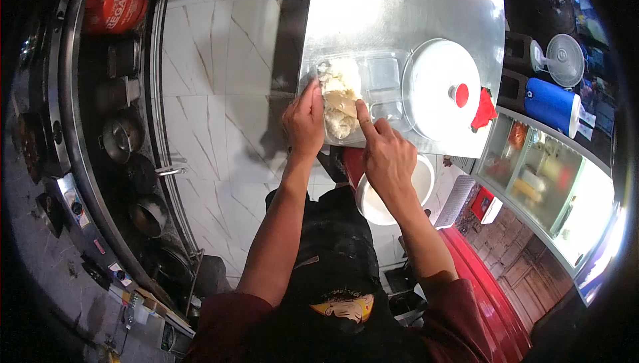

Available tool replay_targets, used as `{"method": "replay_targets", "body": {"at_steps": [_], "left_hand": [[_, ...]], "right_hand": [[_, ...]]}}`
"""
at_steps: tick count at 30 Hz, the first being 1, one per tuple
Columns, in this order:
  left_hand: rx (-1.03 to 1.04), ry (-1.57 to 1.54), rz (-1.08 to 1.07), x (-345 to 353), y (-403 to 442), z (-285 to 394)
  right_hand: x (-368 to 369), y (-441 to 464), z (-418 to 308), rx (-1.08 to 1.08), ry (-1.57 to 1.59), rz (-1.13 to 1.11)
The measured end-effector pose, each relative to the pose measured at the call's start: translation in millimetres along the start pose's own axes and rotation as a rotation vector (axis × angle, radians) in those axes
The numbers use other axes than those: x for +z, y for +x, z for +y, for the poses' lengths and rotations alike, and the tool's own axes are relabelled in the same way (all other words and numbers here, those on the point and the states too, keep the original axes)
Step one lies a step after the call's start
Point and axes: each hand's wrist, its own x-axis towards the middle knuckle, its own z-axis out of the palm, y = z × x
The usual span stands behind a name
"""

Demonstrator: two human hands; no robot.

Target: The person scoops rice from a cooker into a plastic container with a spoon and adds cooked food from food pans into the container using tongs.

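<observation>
Pale, soft food fills the long left compartment of a clear plastic container, with a flat tan piece lying across the middle of it. The container sits at the near left corner of a shiny metal surface, two smaller compartments showing on its right. A round white lid with a red knob crowds that right side, and a red cloth lies beyond the lid. A white tub stands below the near edge, partly covered by the right forearm. Farther right are a blue jug and a lit glass case.

The left hand is at the container's left rim, fingers held close together. The right hand has its index finger stretched out to the tan piece's right end, the other fingers curled. Their undersides are hidden, so I cannot tell whether either hand is clamped on anything.
</observation>
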Motion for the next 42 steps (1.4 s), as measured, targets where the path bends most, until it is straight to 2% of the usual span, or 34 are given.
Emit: {"method": "replay_targets", "body": {"at_steps": [5,14,16,19,23,25,29,32,37,42], "left_hand": [[-0.098,0.047,-0.083,-4.7,-2.7,0.8],[0.065,0.045,0.044,4.1,-6.3,-6.5],[-0.018,0.090,0.051,4.2,-5.4,-3.8],[-0.004,0.114,0.031,2.4,-3.9,-1.0],[-0.012,0.070,0.043,4.5,-5.8,-2.4],[0.051,0.011,0.088,7.0,-4.1,-3.8],[0.003,0.019,0.051,4.0,-7.3,-2.0],[0.061,0.006,0.089,7.1,-5.2,-4.3],[0.060,0.051,0.025,2.3,-4.3,-0.8],[0.052,0.043,0.039,4.5,-5.4,-5.9]], "right_hand": [[5.1,7.4,-6.6,0.037,0.040,0.018],[21.1,31.9,-20.0,0.063,0.006,-0.030],[12.3,31.1,-20.0,0.018,-0.037,-0.042],[-18.8,16.7,-13.8,0.034,-0.059,-0.093],[-30.9,12.2,-1.1,0.071,-0.036,-0.047],[-16.7,18.8,2.2,0.011,-0.087,0.010],[1.7,23.8,0.9,0.031,-0.073,-0.020],[-2.0,23.8,9.3,-0.012,-0.080,-0.018],[-19.6,16.7,0.4,-0.037,-0.162,0.002],[13.4,29.8,1.7,-0.112,-0.266,0.049]]}}
